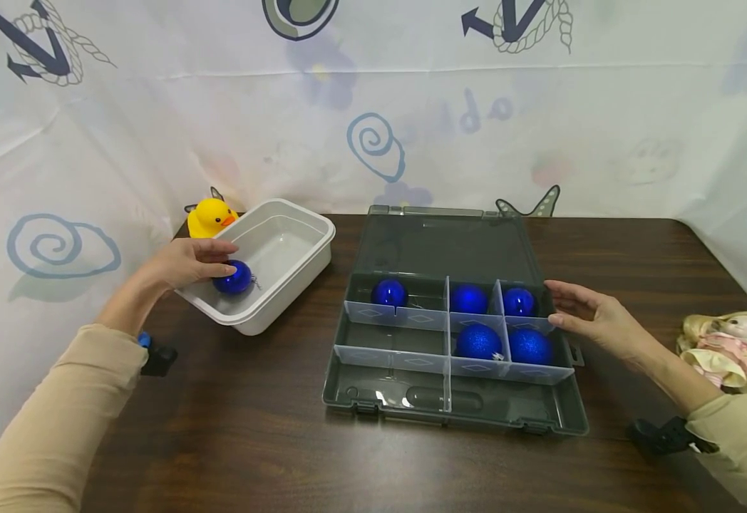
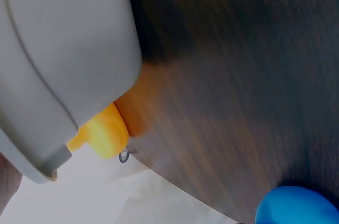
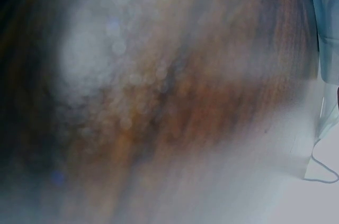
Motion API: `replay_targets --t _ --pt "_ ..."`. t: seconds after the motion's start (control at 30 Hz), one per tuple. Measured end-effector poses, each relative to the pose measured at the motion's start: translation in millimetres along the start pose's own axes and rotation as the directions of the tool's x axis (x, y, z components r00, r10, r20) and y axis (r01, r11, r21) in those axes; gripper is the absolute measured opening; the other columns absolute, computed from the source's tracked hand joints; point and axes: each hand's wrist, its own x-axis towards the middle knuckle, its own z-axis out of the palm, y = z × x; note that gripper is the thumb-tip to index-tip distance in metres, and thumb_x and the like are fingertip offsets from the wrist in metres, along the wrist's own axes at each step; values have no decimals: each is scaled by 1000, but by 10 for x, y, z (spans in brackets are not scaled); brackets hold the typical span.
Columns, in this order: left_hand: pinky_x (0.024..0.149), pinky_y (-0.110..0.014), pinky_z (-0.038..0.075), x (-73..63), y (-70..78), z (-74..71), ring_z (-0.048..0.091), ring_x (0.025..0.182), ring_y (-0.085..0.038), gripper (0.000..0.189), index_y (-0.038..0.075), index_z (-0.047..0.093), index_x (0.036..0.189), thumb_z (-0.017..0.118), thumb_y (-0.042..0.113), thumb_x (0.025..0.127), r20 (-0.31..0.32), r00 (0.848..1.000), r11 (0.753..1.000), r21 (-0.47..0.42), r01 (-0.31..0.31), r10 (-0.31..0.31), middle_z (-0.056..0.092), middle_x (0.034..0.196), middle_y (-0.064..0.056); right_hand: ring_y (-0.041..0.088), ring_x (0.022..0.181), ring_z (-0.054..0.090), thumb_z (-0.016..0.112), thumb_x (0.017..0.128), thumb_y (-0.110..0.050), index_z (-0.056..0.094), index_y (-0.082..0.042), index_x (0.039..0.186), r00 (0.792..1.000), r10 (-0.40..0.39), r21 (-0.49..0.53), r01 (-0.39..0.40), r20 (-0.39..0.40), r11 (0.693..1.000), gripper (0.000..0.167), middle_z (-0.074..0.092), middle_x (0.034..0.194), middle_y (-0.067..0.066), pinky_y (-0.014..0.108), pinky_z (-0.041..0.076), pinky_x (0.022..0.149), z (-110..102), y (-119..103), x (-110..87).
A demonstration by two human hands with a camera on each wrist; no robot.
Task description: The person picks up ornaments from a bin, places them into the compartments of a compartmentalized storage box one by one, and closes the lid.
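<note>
In the head view my left hand [image 1: 189, 262] reaches over the rim of a white plastic tub [image 1: 296, 283] and pinches a shiny blue Christmas ball [image 1: 231, 279] inside it; the thumb lies in front of the ball, and some fingers are hidden. My right hand [image 1: 598, 318] rests at the right edge of an open grey divided storage box [image 1: 386, 395], fingers fairly straight, thumb touching the wall. Blue balls sit in its back compartments, such as a glossy one [image 1: 389, 292] at the left and a glittery one [image 1: 479, 342] nearer the middle. Neither wrist view shows its hand.
A yellow rubber duck [image 1: 205, 218] stands behind the tub. On the right lies a doll [image 1: 729, 349]. The box's lid [image 1: 447, 242] lies back towards the patterned curtain [image 1: 438, 142]. Part of a blue rounded object [image 2: 296, 206] shows in the left wrist view.
</note>
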Motion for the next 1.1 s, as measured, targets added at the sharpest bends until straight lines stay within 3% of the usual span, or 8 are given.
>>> replay_targets --t 0.17,0.3,0.43,0.63,0.87,1.1 --pt "82 -22 53 23 19 49 59 95 -6 61 -4 46 135 67 28 88 -14 1000 1000 3 -12 12 51 133 -26 -16 106 48 57 94 -13 35 1 142 1000 -7 4 7 -2 1000 54 45 137 17 6 45 82 -3 -2 4" --pt "71 -16 49 40 29 88 58 96 -16 58 -7 48 132 69 22 87 -39 998 998 54 -38 41 52 129 -27 -16 106 48 57 94 -12 35 1 142 1000 -7 8 7 -2 1000 55 46 137 9 7 45 82 -4 -3 11" --pt "83 -28 45 64 23 108 52 110 -35 56 -5 49 131 70 20 86 -48 998 992 123 -33 39 52 129 -27 -18 106 46 57 94 -13 34 1 143 1000 1 -10 -1 -4 1000 56 42 140 22 6 45 81 -5 -7 8" --pt "96 -55 35 98 12 128 44 116 -43 56 -1 51 131 71 25 85 -57 998 979 204 7 5 51 130 -28 -18 106 45 57 94 -14 34 0 143 1000 3 -19 -3 -2 1000 56 38 141 27 6 45 81 -8 -6 -1" --pt "97 -57 34 105 34 137 43 117 -44 57 1 51 132 71 26 85 -56 998 980 197 39 -28 53 128 -28 -18 107 45 57 94 -13 33 1 143 1000 -4 -12 4 -1 1000 56 40 139 25 6 45 81 -10 -3 -2" --pt "92 -51 38 86 23 127 47 114 -43 59 1 52 131 71 31 84 -67 998 978 208 16 -2 54 126 -27 -16 107 46 57 94 -13 34 1 143 1000 -9 7 9 0 1000 56 44 138 17 6 45 82 -11 7 -1"
